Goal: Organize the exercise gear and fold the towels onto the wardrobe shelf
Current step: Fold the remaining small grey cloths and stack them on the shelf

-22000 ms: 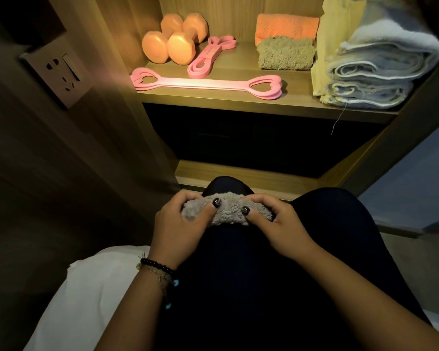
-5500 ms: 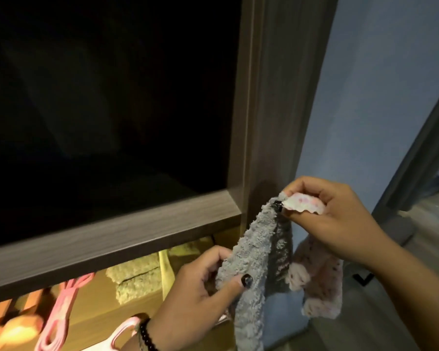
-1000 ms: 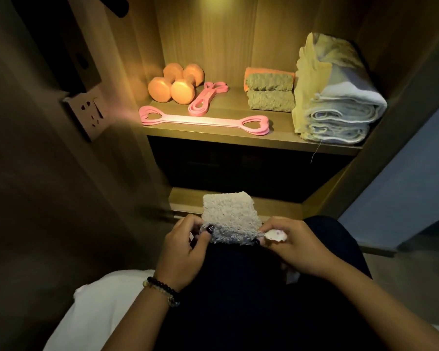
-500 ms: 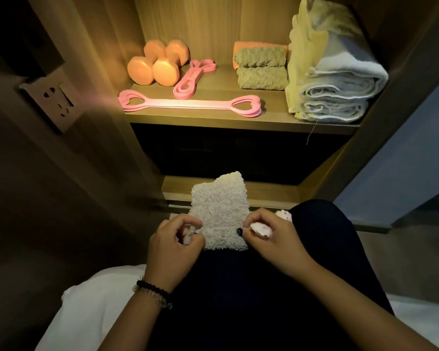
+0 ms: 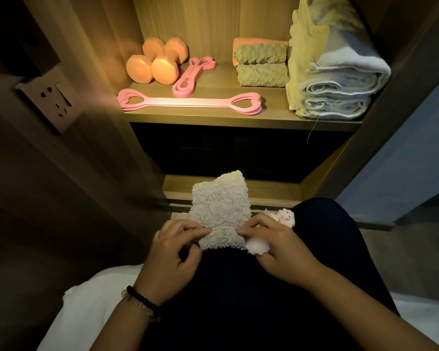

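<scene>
A small fluffy grey towel (image 5: 219, 206) lies on my dark-clad lap, its near part folded over. My left hand (image 5: 174, 245) pinches its left edge and my right hand (image 5: 276, 245) pinches its right edge. The right hand also holds a small pink-and-white cloth (image 5: 257, 245), whose spotted end (image 5: 284, 217) sticks out behind it. On the lit wardrobe shelf (image 5: 213, 116) lie two orange dumbbells (image 5: 157, 63), a long pink resistance band (image 5: 188, 101) with heart-shaped handles, a shorter pink band (image 5: 192, 76), two folded grey towels on an orange one (image 5: 261, 65), and a stack of large towels (image 5: 335, 72).
A wall socket (image 5: 50, 100) sits on the wooden panel at the left. Below the shelf is a dark compartment (image 5: 226, 150) with a wooden ledge (image 5: 264, 192) at its foot. A white cushion or bedding (image 5: 91, 307) lies under me. A blue-grey wall (image 5: 403, 148) is at the right.
My hands have folded the towel's near part over and now pinch it at both sides. The view has shifted slightly; the shelf items have not moved.
</scene>
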{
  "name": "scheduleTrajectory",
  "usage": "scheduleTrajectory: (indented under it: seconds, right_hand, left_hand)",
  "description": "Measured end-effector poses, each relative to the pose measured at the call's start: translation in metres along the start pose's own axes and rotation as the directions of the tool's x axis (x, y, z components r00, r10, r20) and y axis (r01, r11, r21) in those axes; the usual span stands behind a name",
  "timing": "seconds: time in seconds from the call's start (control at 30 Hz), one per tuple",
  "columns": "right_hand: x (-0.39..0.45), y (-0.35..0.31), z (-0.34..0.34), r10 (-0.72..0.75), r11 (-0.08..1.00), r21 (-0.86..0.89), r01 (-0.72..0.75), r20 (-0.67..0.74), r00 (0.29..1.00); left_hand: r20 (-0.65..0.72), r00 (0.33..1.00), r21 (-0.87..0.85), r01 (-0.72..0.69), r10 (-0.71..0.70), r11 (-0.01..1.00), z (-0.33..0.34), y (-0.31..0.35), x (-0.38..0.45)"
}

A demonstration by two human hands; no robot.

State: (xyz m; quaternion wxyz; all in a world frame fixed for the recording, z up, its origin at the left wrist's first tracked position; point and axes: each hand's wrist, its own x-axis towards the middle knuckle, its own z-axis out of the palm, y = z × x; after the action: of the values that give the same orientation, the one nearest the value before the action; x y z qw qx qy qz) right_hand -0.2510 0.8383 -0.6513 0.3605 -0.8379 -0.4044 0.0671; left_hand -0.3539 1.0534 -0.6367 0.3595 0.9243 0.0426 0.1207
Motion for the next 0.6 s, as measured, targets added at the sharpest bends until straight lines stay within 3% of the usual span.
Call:
scheduleTrajectory:
  seconds: [0.1, 0.3, 0.4, 0.6]
  right_hand:
    - [0.001, 0.002, 0.0, 0.03, 0.999, 0.035, -0.032, 0.047, 0.998]
    - [0.012, 0.004, 0.002, 0.098, 0.989, 0.106, -0.104, 0.057, 0.994]
    - [0.013, 0.005, -0.001, 0.113, 0.979, 0.166, -0.12, 0.048, 0.992]
    - [0.015, 0.001, 0.001, 0.127, 0.974, 0.184, -0.136, 0.06, 0.99]
  left_hand:
    - [0.027, 0.999, -0.086, 0.027, -0.025, 0.996, 0.0, -0.002, -0.002]
    - [-0.055, 0.982, -0.219, 0.166, -0.182, 0.962, 0.006, -0.007, 0.004]
    - [-0.069, 0.951, -0.326, 0.263, -0.3, 0.908, 0.008, -0.012, 0.005]
    - [-0.069, 0.915, -0.477, 0.32, -0.398, 0.818, 0.011, -0.012, 0.005]
